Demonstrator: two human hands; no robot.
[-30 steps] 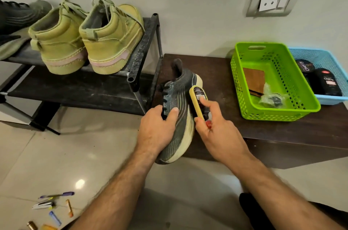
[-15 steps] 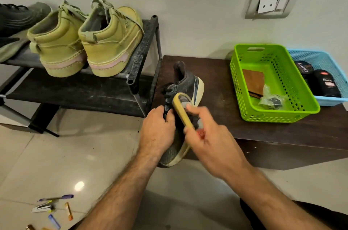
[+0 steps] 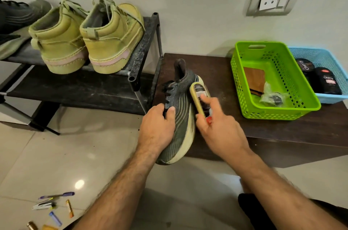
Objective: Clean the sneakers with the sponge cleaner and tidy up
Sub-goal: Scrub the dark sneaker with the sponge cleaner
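A dark grey sneaker (image 3: pixel 178 116) with pale wavy stripes and a scuffed cream sole lies tilted on the front left corner of a dark brown counter (image 3: pixel 216 71), heel toward the wall and toe jutting out past the counter's edge over the tiled floor (image 3: pixel 47 154). The left hand (image 3: pixel 157 129) grips the sneaker across its laces, thumb curled over the upper. The right hand (image 3: pixel 216 128) pinches the sponge cleaner (image 3: pixel 199 97), a yellow-edged applicator with a red cap at its lower end, and presses its yellow face against the sneaker's side just above the sole; the index finger lies stretched along its back.

Well to the right on the counter, a green basket (image 3: pixel 282 111) stands apart from the sneaker with bare counter between them; it holds a brown cloth-like piece and a small plastic bag. A blue basket (image 3: pixel 327 54) touches its far side, carrying dark polish containers. To the left, a black shoe rack (image 3: pixel 143 48) stands just beside the counter's corner, bearing a pair of olive high-top shoes (image 3: pixel 84 37) and darker shoes at the frame's edge. Pens and small items (image 3: pixel 52 205) lie scattered on the floor at lower left.
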